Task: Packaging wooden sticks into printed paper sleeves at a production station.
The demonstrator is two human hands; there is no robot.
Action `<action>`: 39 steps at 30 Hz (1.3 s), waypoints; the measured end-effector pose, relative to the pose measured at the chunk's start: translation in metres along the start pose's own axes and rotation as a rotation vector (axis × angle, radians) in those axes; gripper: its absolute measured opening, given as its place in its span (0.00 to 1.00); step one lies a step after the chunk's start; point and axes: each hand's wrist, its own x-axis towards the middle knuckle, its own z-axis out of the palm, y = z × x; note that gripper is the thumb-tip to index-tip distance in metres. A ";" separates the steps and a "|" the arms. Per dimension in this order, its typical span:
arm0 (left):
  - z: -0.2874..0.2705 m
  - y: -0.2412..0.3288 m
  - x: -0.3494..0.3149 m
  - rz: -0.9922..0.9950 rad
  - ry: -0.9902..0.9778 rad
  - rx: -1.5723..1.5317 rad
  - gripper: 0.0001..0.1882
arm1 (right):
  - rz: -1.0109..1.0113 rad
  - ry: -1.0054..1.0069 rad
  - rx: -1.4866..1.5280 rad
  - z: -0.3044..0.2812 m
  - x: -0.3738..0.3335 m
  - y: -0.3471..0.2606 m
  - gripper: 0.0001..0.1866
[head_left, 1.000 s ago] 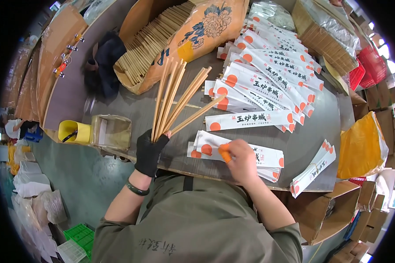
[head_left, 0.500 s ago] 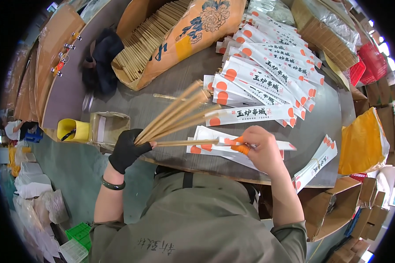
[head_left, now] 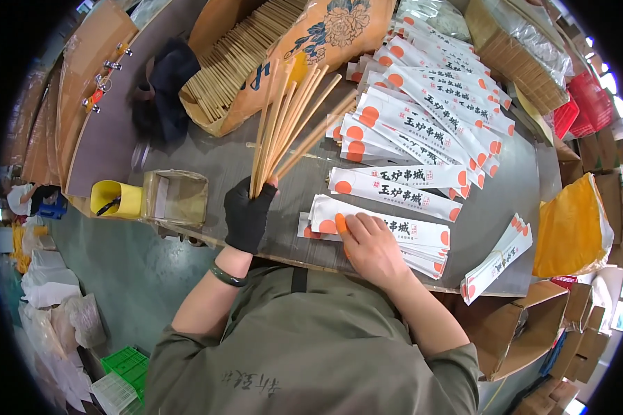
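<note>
My left hand (head_left: 248,216), in a black glove, grips a fan of several long wooden sticks (head_left: 290,124) that rise up and to the right over the grey table (head_left: 214,162). My right hand (head_left: 368,243), with an orange cover on one fingertip, rests flat on a small stack of white paper sleeves with orange dots (head_left: 422,238) at the table's near edge. A single sleeve (head_left: 398,194) lies just beyond that stack. Rows of filled sleeves (head_left: 429,111) overlap farther back.
An open cardboard box of wooden sticks (head_left: 249,62) stands at the back left. A small brown box (head_left: 176,197) and a yellow cup (head_left: 114,198) sit at the left edge. More sleeves (head_left: 498,259) and an orange bag (head_left: 571,232) lie at the right.
My left hand has swung the stick bundle back upright from a low tilt. My right hand has left the single stick and returned to the stack of sleeves.
</note>
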 end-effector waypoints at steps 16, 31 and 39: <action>-0.057 0.002 -0.005 -0.039 -0.338 0.072 0.12 | 0.780 0.249 0.800 -0.039 0.016 0.035 0.10; -0.021 0.029 0.016 0.061 -0.142 -0.119 0.13 | 0.341 0.574 -0.007 -0.074 0.055 0.042 0.07; -0.042 0.023 0.034 0.325 -0.285 0.187 0.10 | 0.237 0.262 0.159 -0.078 0.038 0.050 0.04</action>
